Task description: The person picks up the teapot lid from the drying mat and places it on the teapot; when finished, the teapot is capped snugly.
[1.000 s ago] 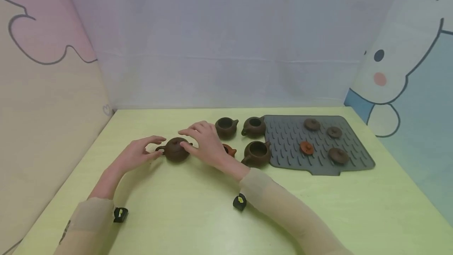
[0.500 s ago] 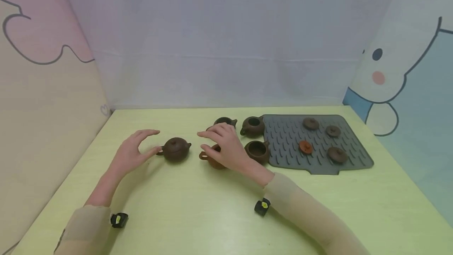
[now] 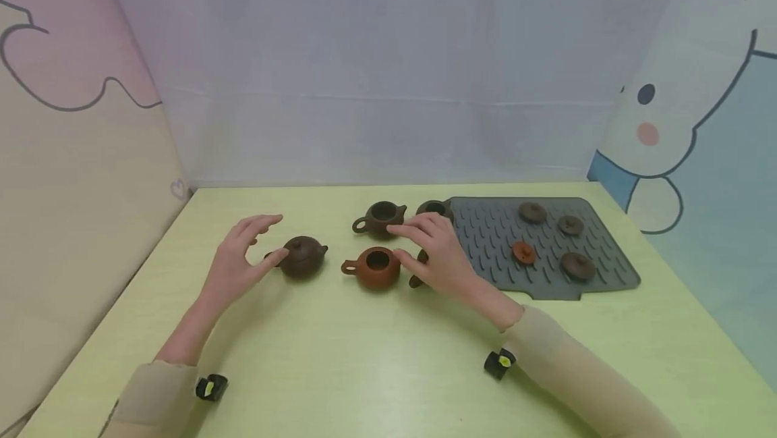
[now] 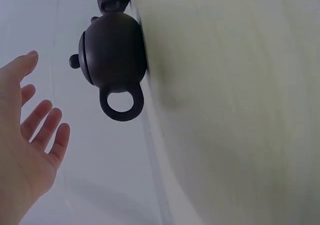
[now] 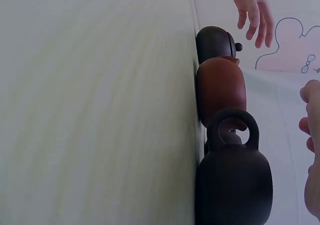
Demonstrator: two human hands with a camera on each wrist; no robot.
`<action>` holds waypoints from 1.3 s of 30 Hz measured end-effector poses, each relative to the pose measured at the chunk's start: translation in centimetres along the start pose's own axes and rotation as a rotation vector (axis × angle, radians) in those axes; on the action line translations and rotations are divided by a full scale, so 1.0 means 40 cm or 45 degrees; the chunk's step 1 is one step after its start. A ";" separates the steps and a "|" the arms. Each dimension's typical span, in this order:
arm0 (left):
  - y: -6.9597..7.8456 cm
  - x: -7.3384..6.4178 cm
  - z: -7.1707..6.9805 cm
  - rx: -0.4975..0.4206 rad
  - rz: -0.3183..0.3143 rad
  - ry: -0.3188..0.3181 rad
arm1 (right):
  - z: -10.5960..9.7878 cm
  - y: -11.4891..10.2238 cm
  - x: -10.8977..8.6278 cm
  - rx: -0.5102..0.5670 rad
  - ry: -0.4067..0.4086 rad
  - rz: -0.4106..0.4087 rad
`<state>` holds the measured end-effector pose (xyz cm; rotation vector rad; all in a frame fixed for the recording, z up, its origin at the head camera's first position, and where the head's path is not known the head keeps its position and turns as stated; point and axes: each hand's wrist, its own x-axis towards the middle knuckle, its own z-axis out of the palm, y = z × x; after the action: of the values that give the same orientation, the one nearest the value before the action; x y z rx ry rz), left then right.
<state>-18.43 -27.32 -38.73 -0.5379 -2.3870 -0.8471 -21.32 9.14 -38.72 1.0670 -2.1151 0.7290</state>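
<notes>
A dark brown lidded teapot [image 3: 303,258] stands at the left of the group. My left hand [image 3: 241,256] hovers by its handle side, fingers spread and holding nothing; the left wrist view shows a gap between that hand [image 4: 30,130] and the teapot [image 4: 114,50]. Farther right, my right hand [image 3: 442,254] hangs with relaxed fingers above a dark lidless teapot [image 5: 234,185], mostly hidden by the hand in the head view. Between the hands stands a reddish-brown lidless teapot [image 3: 378,269]. Behind it is another dark lidless teapot [image 3: 382,219].
One more dark lidless teapot [image 3: 434,208] is partly covered by the right hand. On the grey ridged mat [image 3: 485,269] at right lie several lids, among them a reddish lid [image 3: 524,253] and a dark lid [image 3: 578,266]. A curtain [image 3: 388,87] hangs behind the table.
My right hand has moved right, away from the lidded teapot and past the reddish-brown one, uncovering it. My left hand has shifted only slightly. The teapots stay put.
</notes>
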 end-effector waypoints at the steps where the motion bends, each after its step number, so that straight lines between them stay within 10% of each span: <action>1: 0.005 0.000 0.003 -0.007 0.008 -0.002 | -0.010 0.003 -0.006 -0.003 -0.001 -0.003; 21: 0.116 0.024 0.082 -0.149 0.045 -0.183 | -0.172 0.104 -0.121 -0.080 -0.023 0.082; 39: 0.136 0.031 0.123 -0.237 -0.136 -0.445 | -0.276 0.225 -0.227 -0.174 -0.053 0.252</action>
<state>-18.29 -19.87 -38.74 -0.6844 -2.6866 -1.1083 -21.39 25.97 -40.21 0.8154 -2.2931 0.6476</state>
